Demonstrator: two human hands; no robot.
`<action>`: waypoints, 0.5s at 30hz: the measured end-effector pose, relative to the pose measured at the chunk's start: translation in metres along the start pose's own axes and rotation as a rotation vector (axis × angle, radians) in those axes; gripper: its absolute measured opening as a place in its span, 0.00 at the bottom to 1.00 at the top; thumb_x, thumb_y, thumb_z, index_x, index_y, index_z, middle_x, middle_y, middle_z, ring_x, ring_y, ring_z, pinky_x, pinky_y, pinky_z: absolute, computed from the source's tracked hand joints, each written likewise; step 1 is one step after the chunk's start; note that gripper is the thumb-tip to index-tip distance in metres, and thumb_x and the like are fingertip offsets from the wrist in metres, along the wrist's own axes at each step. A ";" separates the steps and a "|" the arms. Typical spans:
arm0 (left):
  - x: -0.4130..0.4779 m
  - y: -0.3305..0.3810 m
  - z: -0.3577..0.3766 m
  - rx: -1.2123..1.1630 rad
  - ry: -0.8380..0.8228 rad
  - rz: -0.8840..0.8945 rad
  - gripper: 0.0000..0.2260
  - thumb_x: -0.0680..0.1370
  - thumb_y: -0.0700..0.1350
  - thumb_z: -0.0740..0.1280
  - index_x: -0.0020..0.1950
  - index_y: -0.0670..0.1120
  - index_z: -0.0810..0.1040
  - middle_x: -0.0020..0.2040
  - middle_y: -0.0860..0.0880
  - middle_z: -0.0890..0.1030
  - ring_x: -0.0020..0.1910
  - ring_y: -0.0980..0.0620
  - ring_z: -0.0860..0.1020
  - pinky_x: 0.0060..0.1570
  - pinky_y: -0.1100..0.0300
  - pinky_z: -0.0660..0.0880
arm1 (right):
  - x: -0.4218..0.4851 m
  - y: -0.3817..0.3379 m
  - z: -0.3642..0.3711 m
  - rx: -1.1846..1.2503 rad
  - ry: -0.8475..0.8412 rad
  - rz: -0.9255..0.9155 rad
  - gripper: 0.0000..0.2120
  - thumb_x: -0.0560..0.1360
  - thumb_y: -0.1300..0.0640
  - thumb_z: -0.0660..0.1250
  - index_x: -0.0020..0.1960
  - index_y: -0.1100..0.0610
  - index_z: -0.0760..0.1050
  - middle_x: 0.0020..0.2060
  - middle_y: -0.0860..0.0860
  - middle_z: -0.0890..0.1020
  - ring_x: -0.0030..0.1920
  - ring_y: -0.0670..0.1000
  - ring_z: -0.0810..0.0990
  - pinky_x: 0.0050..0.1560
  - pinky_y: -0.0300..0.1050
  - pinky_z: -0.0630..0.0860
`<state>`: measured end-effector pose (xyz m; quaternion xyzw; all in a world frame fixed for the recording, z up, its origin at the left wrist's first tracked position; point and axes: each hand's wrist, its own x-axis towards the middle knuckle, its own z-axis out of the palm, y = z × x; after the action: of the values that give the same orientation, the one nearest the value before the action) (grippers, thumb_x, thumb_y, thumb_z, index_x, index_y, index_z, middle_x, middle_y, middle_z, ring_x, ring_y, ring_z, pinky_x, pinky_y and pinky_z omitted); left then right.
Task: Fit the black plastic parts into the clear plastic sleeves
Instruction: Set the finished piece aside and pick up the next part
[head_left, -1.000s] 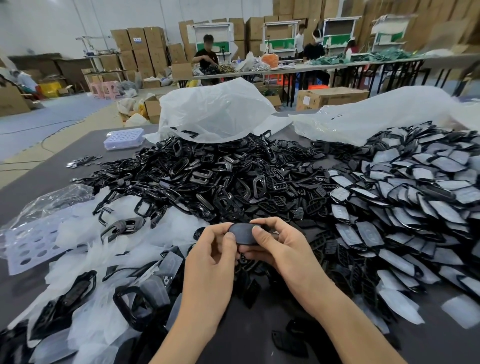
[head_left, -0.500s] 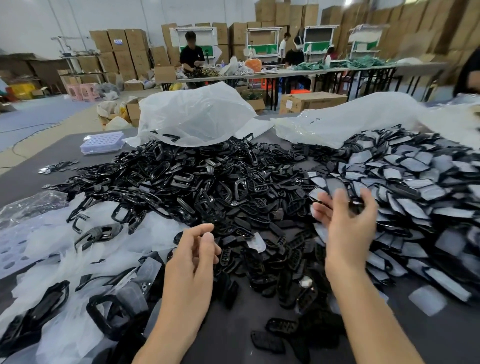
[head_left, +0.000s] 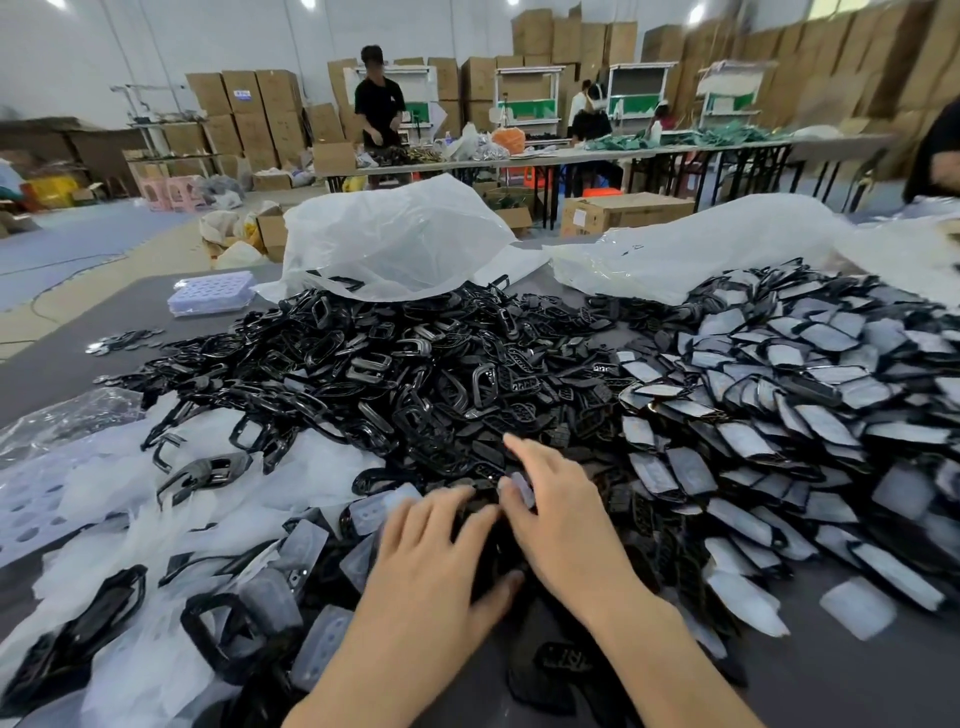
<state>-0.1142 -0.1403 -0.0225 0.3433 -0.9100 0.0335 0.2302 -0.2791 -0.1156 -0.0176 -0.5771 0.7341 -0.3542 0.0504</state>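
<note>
Two bare hands, yours, lie side by side low in the middle of the view, on the near edge of a broad heap of loose black plastic parts (head_left: 467, 395). Your left hand (head_left: 436, 561) rests palm down with fingers spread and straight, gripping nothing. Your right hand (head_left: 566, 525) is just beside it, fingers mostly straight and pointing away from you. A small pale translucent piece (head_left: 521, 488) shows at its thumb side, but blur hides whether it is pinched. The black parts sit directly under and just beyond both sets of fingertips, lying at every angle, so no single long axis can be read. The clear plastic sleeves (head_left: 311, 551) lie scattered to the left, nearer your left hand. Parts already sleeved (head_left: 753, 441) spread to the right across the grey table (head_left: 883, 686). The next pick looks like a short forward reach for either hand.
</note>
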 end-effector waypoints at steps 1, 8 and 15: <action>0.002 -0.006 -0.001 0.068 0.015 -0.075 0.25 0.74 0.61 0.60 0.63 0.48 0.80 0.62 0.45 0.79 0.63 0.42 0.77 0.66 0.43 0.72 | 0.000 0.001 0.003 -0.101 -0.061 -0.001 0.23 0.84 0.46 0.58 0.78 0.47 0.65 0.75 0.47 0.70 0.74 0.49 0.66 0.76 0.45 0.59; 0.009 -0.032 -0.001 0.281 0.076 -0.336 0.20 0.68 0.50 0.79 0.56 0.44 0.83 0.51 0.41 0.83 0.49 0.37 0.80 0.57 0.41 0.73 | -0.003 0.001 0.007 -0.160 -0.142 -0.058 0.16 0.83 0.43 0.58 0.69 0.42 0.71 0.65 0.40 0.73 0.64 0.47 0.69 0.66 0.43 0.62; 0.011 -0.031 -0.001 0.198 0.224 -0.246 0.12 0.70 0.46 0.77 0.52 0.50 0.82 0.43 0.51 0.82 0.40 0.44 0.80 0.41 0.50 0.74 | -0.005 -0.004 0.006 -0.121 -0.078 -0.062 0.14 0.84 0.45 0.56 0.66 0.45 0.73 0.59 0.43 0.76 0.59 0.48 0.73 0.63 0.44 0.66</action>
<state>-0.1010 -0.1709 -0.0196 0.4671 -0.8220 0.1327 0.2975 -0.2711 -0.1137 -0.0210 -0.6149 0.7334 -0.2879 0.0329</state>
